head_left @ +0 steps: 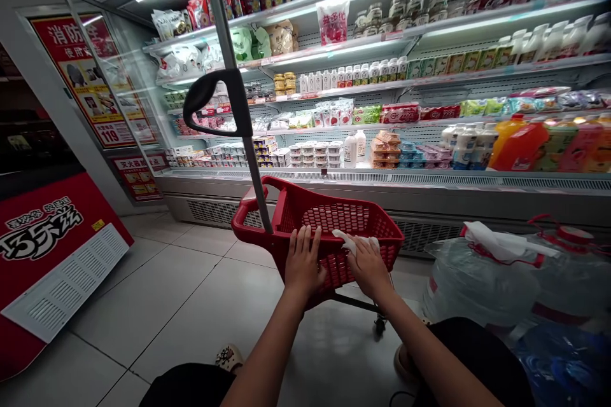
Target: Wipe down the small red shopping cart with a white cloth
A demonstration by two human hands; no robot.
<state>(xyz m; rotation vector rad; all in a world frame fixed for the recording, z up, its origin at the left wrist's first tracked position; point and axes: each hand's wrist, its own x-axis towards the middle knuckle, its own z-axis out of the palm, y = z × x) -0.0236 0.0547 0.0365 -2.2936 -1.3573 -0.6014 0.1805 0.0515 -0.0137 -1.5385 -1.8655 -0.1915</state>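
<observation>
A red plastic shopping basket on wheels [334, 206] stands in front of me, with a grey metal pole and a black grip [238, 102] rising at its left. My left hand [304, 261] lies on the basket's near side, its fingers spread over the rim and nothing in it. Farther right along the same rim, my right hand [368, 262] presses a crumpled white cloth or tissue [346, 241] against the basket. Part of the white piece shows beyond the fingertips; the rest is hidden under the hand. The basket's visible inside holds nothing.
Behind the basket runs a chilled shelf unit [286, 179] full of packages and bottles. Large clear water bottles [482, 280] stand close on the right, another white cloth on top. A red freezer case [62, 267] is at the left. My legs flank the basket's near side.
</observation>
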